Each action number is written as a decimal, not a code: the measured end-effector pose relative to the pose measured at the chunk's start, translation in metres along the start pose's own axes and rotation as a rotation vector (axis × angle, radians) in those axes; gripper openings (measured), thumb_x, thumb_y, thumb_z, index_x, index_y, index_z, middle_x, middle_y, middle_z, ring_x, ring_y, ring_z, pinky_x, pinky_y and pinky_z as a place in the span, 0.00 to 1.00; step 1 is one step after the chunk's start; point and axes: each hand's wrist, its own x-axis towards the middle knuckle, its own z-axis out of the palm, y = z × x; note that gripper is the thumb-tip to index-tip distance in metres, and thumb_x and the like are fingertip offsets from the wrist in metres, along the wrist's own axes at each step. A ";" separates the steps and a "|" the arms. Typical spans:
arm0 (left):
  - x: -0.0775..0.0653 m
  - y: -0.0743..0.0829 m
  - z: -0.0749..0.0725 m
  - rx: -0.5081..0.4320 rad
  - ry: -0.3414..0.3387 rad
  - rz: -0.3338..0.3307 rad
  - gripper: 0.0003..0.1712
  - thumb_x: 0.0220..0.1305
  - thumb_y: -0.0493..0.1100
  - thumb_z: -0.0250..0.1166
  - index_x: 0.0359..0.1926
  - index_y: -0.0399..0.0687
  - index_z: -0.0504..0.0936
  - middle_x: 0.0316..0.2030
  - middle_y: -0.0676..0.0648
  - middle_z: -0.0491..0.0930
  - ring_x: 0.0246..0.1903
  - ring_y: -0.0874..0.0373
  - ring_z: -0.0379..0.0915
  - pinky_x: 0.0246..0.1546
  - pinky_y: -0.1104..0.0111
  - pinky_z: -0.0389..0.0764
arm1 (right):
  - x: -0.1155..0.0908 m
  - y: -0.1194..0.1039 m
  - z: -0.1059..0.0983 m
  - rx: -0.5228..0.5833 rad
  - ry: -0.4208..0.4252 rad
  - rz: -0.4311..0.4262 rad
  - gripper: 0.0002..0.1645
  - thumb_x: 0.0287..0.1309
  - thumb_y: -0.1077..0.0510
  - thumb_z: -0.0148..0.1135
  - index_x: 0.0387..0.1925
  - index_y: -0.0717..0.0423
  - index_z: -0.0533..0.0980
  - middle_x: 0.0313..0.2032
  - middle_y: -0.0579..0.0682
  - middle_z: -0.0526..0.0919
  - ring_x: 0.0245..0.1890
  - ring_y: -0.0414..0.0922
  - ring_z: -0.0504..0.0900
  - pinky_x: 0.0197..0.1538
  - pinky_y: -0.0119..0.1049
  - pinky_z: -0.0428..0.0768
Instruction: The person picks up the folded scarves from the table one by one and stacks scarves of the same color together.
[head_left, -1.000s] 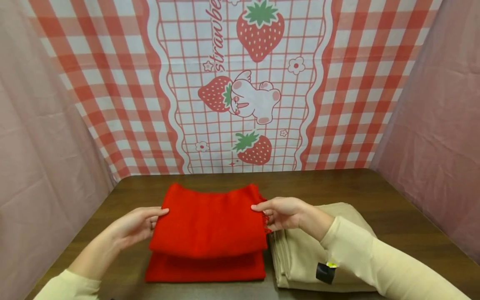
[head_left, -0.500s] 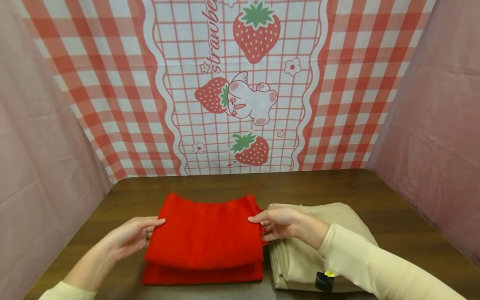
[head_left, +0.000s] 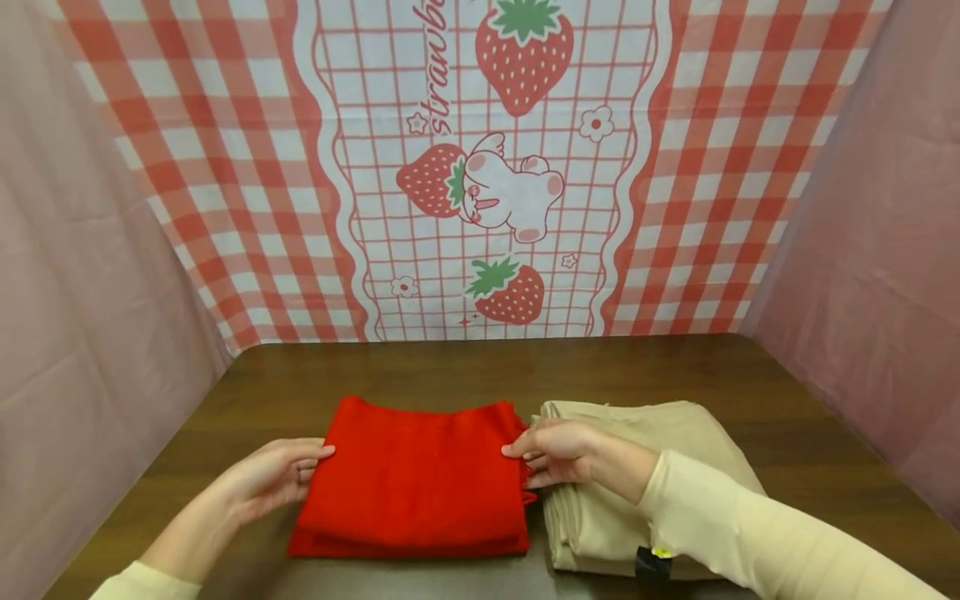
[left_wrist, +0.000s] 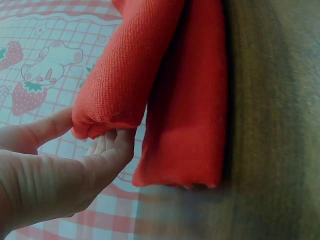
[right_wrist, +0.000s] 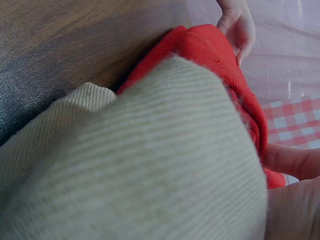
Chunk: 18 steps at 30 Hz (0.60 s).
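Observation:
A folded red scarf (head_left: 420, 483) with fringe along its right edge is in front of me, its upper fold lifted off the lower one. My left hand (head_left: 273, 477) pinches the left edge of that upper fold; in the left wrist view the thumb is on one side of the scarf (left_wrist: 122, 75) and the fingers (left_wrist: 117, 145) on the other. At the fringed right edge, my right hand (head_left: 566, 454) grips the fold with its thumb on top. Beige folded cloth (right_wrist: 150, 165) hides most of the right hand's fingers in the right wrist view.
A folded beige cloth (head_left: 600, 517) with a black tag (head_left: 652, 564) lies close to the scarf's right, under my right forearm. Both lie on a dark wooden table (head_left: 480, 367). Behind stands a strawberry-print checked curtain (head_left: 495, 192), with pink curtains (head_left: 870, 250) at the sides.
Both hands have lowered the upper fold of the red scarf toward its lower part, so the gap between them at the front has narrowed. The beige cloth stays in place.

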 end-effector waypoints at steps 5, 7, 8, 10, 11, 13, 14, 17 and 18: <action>0.000 -0.007 0.000 0.013 0.052 -0.010 0.06 0.72 0.40 0.50 0.42 0.51 0.74 0.37 0.58 0.81 0.40 0.65 0.79 0.45 0.66 0.80 | 0.000 0.003 0.001 -0.024 0.032 0.007 0.04 0.60 0.62 0.57 0.34 0.58 0.71 0.27 0.47 0.73 0.32 0.42 0.73 0.46 0.40 0.82; 0.000 -0.011 0.001 0.057 0.100 -0.021 0.08 0.71 0.40 0.52 0.47 0.45 0.72 0.37 0.58 0.80 0.39 0.65 0.79 0.45 0.66 0.81 | -0.001 0.005 0.001 -0.032 0.037 0.006 0.03 0.60 0.64 0.57 0.33 0.58 0.70 0.25 0.46 0.71 0.32 0.42 0.72 0.47 0.42 0.83; 0.000 -0.013 0.002 0.086 0.129 -0.028 0.11 0.70 0.41 0.53 0.50 0.40 0.70 0.38 0.57 0.79 0.39 0.65 0.78 0.44 0.66 0.81 | -0.002 0.007 0.001 -0.036 0.038 0.004 0.03 0.59 0.64 0.57 0.32 0.57 0.70 0.25 0.46 0.71 0.31 0.42 0.72 0.47 0.43 0.83; -0.001 -0.015 0.004 0.151 0.184 -0.037 0.21 0.69 0.41 0.55 0.56 0.31 0.65 0.39 0.56 0.78 0.39 0.65 0.79 0.43 0.66 0.82 | -0.003 0.009 0.001 -0.047 0.039 -0.001 0.05 0.59 0.65 0.56 0.31 0.57 0.68 0.24 0.46 0.70 0.30 0.41 0.72 0.45 0.41 0.83; -0.001 -0.016 0.006 0.182 0.212 -0.044 0.26 0.69 0.41 0.55 0.59 0.26 0.62 0.40 0.55 0.78 0.39 0.64 0.79 0.43 0.65 0.82 | -0.004 0.010 0.000 -0.048 0.034 -0.006 0.05 0.59 0.65 0.55 0.31 0.57 0.68 0.24 0.46 0.70 0.31 0.41 0.72 0.45 0.40 0.82; -0.002 -0.018 0.008 0.245 0.265 -0.056 0.31 0.68 0.41 0.56 0.62 0.21 0.58 0.41 0.52 0.78 0.39 0.64 0.79 0.42 0.65 0.83 | -0.006 0.012 0.000 -0.054 0.030 -0.017 0.04 0.60 0.66 0.54 0.32 0.58 0.67 0.25 0.45 0.71 0.31 0.40 0.72 0.44 0.39 0.82; -0.003 -0.018 0.010 0.271 0.291 -0.060 0.32 0.67 0.40 0.56 0.62 0.20 0.58 0.42 0.51 0.78 0.39 0.63 0.79 0.42 0.64 0.83 | -0.007 0.013 -0.001 -0.061 0.037 -0.025 0.02 0.60 0.65 0.54 0.33 0.60 0.69 0.27 0.46 0.71 0.32 0.40 0.72 0.44 0.39 0.82; -0.005 -0.016 0.013 0.352 0.353 -0.066 0.30 0.67 0.39 0.56 0.61 0.19 0.60 0.44 0.46 0.79 0.39 0.62 0.79 0.42 0.63 0.84 | -0.013 0.013 -0.003 -0.070 0.043 -0.045 0.09 0.63 0.63 0.54 0.41 0.68 0.71 0.31 0.48 0.73 0.33 0.41 0.74 0.48 0.40 0.82; -0.005 -0.015 0.015 0.379 0.371 -0.066 0.29 0.67 0.39 0.56 0.60 0.19 0.62 0.44 0.45 0.79 0.39 0.61 0.79 0.42 0.63 0.84 | -0.016 0.012 -0.004 -0.070 0.048 -0.050 0.13 0.63 0.62 0.54 0.44 0.70 0.71 0.33 0.50 0.74 0.34 0.41 0.75 0.50 0.41 0.82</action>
